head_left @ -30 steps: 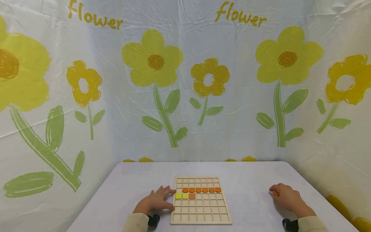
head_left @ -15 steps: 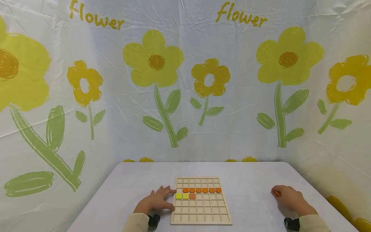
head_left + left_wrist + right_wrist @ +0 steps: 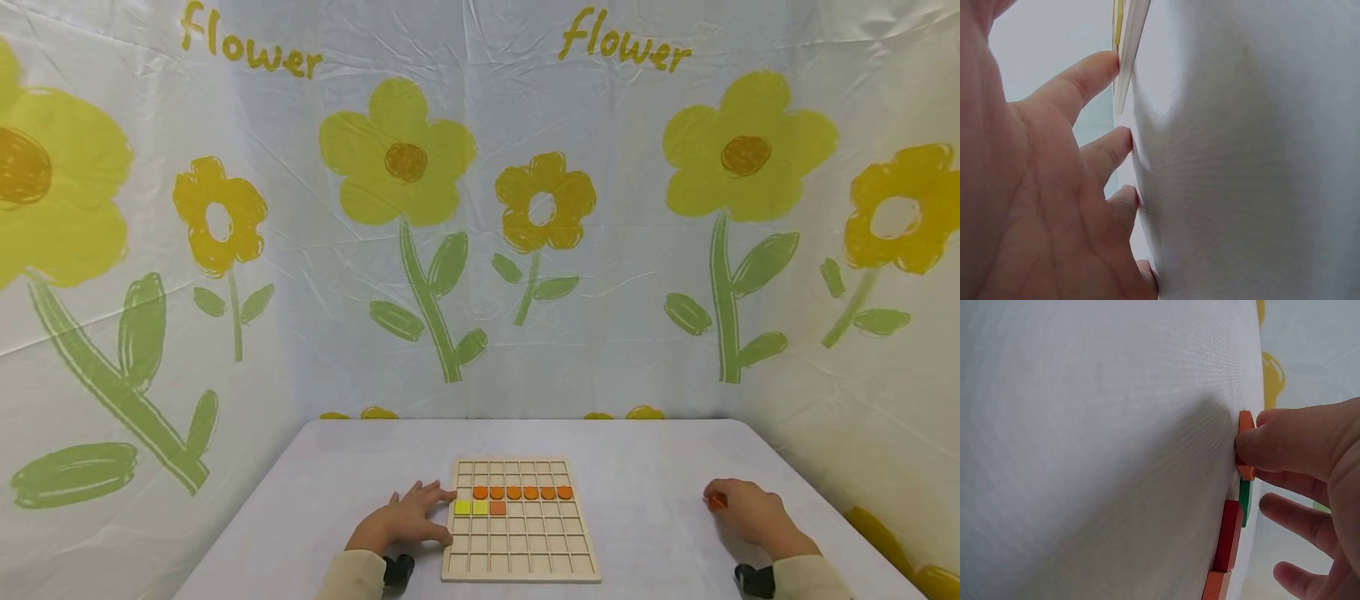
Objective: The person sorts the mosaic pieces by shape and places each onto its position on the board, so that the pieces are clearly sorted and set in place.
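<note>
In the head view a wooden grid board [image 3: 525,542] lies on the table, carrying a row of orange discs [image 3: 513,493]. Below them sit two yellow square tiles [image 3: 471,507] and one orange square tile [image 3: 497,507]. My left hand [image 3: 408,515] has its fingers spread, with index finger and thumb touching the board's left edge. My right hand [image 3: 744,510], to the right of the board, pinches an orange wooden piece [image 3: 1245,472] between thumb and fingers close to the tabletop. The fingers cover its middle, so its full shape is hidden.
In the right wrist view a green piece [image 3: 1245,503], a red piece [image 3: 1229,534] and another orange piece [image 3: 1216,585] lie on the table beside my right hand. A flower-printed curtain [image 3: 630,333] stands behind the white table [image 3: 645,467].
My right hand has shifted slightly to the right, and the orange patch at its fingertips shows at a different angle. The left hand and the board stay in place.
</note>
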